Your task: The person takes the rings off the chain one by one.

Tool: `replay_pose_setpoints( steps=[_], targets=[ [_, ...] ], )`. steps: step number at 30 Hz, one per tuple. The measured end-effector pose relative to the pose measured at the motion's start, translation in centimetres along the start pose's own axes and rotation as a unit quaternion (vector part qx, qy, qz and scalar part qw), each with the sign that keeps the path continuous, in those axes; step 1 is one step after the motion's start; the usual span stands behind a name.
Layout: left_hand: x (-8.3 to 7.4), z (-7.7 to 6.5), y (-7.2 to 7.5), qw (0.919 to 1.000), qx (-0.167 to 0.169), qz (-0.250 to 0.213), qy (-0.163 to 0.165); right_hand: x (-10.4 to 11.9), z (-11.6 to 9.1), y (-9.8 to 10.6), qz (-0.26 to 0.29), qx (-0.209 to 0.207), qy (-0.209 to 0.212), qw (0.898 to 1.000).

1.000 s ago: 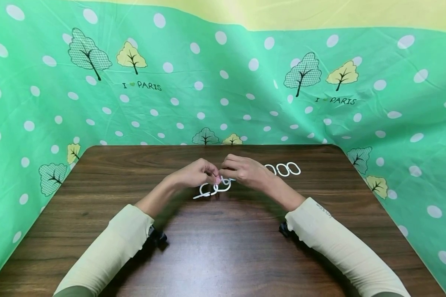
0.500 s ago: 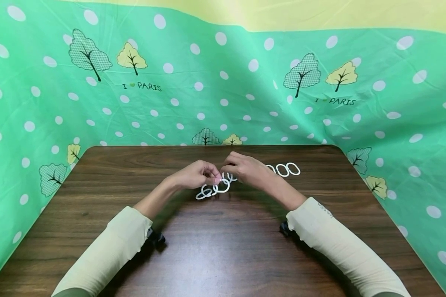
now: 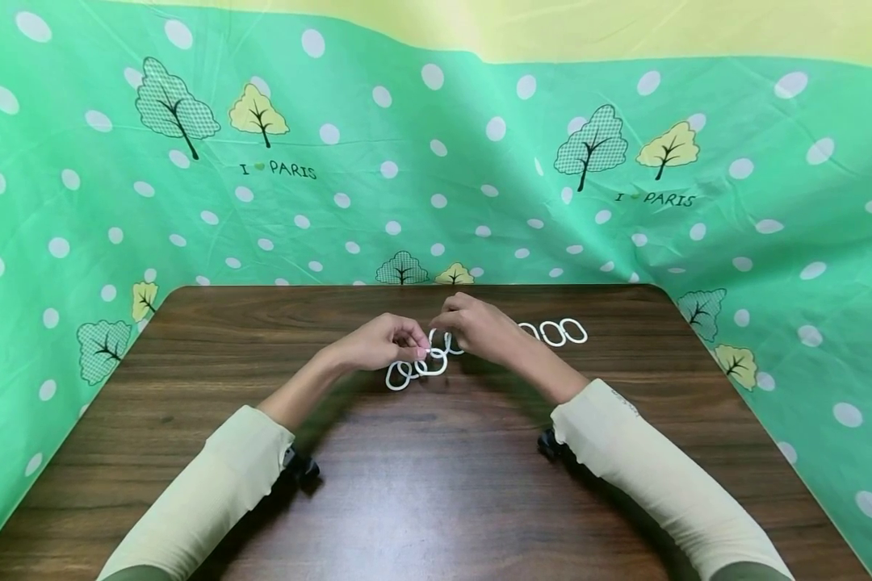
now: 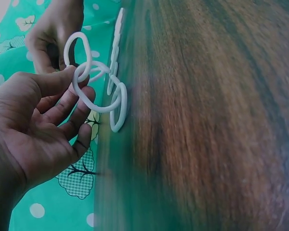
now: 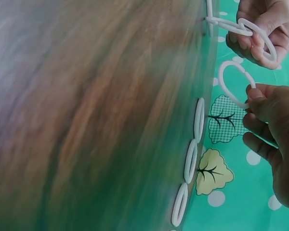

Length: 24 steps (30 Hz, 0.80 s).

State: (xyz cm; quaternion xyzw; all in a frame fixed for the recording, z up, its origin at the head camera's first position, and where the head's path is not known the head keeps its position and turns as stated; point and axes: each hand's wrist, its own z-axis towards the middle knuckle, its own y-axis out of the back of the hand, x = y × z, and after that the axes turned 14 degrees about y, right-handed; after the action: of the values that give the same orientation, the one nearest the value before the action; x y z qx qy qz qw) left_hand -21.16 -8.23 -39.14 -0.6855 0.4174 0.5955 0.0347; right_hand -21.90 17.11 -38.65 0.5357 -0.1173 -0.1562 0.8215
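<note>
White oval chain links are joined in a short chain (image 3: pixel 397 376) hanging from my left hand (image 3: pixel 378 343) down to the wooden tabletop. Thumb and fingertips of that hand pinch the chain's upper end, as the left wrist view shows with its looped link (image 4: pixel 97 109). Close by on the right, my right hand (image 3: pixel 485 329) pinches a single link (image 5: pixel 221 79) between thumb and finger. In the right wrist view this link looks separate from the chain, with a small opening seam in its curve. Both hands are raised slightly above the table, nearly touching.
Several loose white links (image 3: pixel 552 332) lie in a row on the dark wooden table (image 3: pixel 436 468), right of my right hand and partly hidden by it. A green dotted cloth (image 3: pixel 436 169) hangs behind the table's far edge.
My right hand has risen slightly and moved away from the table with its link. The chain's lower end has swung and turned to show its oval face. The left hand stays nearly still.
</note>
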Motion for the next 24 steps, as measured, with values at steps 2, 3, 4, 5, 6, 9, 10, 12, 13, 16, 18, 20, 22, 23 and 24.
replay_pose_setpoints(
  steps=[2,3,4,5,6,9,10,12,13,16,18,20,22,23,24],
  targets=[
    [0.1,0.1,0.0,1.0000,-0.001,0.001,-0.002,-0.1,0.3,-0.1,0.018,0.012,-0.011,1.000],
    [0.2,0.1,0.0,1.0000,-0.001,0.001,-0.005,-0.1,0.4,-0.2,0.026,0.018,-0.017,0.999],
    [0.3,0.2,0.1,1.0000,-0.001,0.002,-0.006,-0.2,0.5,-0.2,0.033,0.023,-0.023,0.999],
    [0.3,0.2,0.1,0.9999,-0.002,0.003,-0.009,-0.2,0.6,-0.3,0.039,0.027,-0.027,0.999],
    [0.4,0.2,0.1,0.9999,-0.002,0.004,-0.012,-0.4,0.6,-0.4,0.043,0.030,-0.030,0.998],
    [0.5,0.1,0.1,0.9998,-0.002,0.006,-0.018,-0.6,0.8,-0.6,0.047,0.035,-0.033,0.998],
    [0.4,0.1,0.2,0.9998,-0.002,0.006,-0.018,-0.7,0.9,-0.7,0.047,0.034,-0.030,0.998],
    [0.3,0.0,0.2,0.9998,-0.002,0.005,-0.018,-0.8,1.2,-0.9,0.047,0.035,-0.026,0.998],
    [0.3,-0.1,0.2,0.9998,-0.003,0.005,-0.018,-0.8,1.3,-1.0,0.048,0.035,-0.027,0.998],
    [0.4,-0.1,0.2,0.9998,-0.004,0.003,-0.018,-1.0,1.6,-1.3,0.052,0.040,-0.033,0.997],
    [0.5,0.0,0.2,0.9998,-0.005,0.004,-0.018,-1.1,1.8,-1.4,0.054,0.045,-0.042,0.997],
    [0.4,0.0,0.2,0.9998,-0.007,0.005,-0.018,-1.1,2.0,-1.6,0.055,0.051,-0.047,0.996],
    [0.4,0.0,0.2,0.9998,-0.009,0.006,-0.018,-1.2,2.1,-1.8,0.056,0.055,-0.051,0.996],
    [0.4,0.1,0.1,0.9998,-0.009,0.006,-0.018,-1.2,2.2,-1.9,0.056,0.057,-0.054,0.995],
    [0.4,0.1,0.1,0.9998,-0.010,0.006,-0.017,-1.3,2.3,-2.0,0.057,0.059,-0.056,0.995]
  ],
)
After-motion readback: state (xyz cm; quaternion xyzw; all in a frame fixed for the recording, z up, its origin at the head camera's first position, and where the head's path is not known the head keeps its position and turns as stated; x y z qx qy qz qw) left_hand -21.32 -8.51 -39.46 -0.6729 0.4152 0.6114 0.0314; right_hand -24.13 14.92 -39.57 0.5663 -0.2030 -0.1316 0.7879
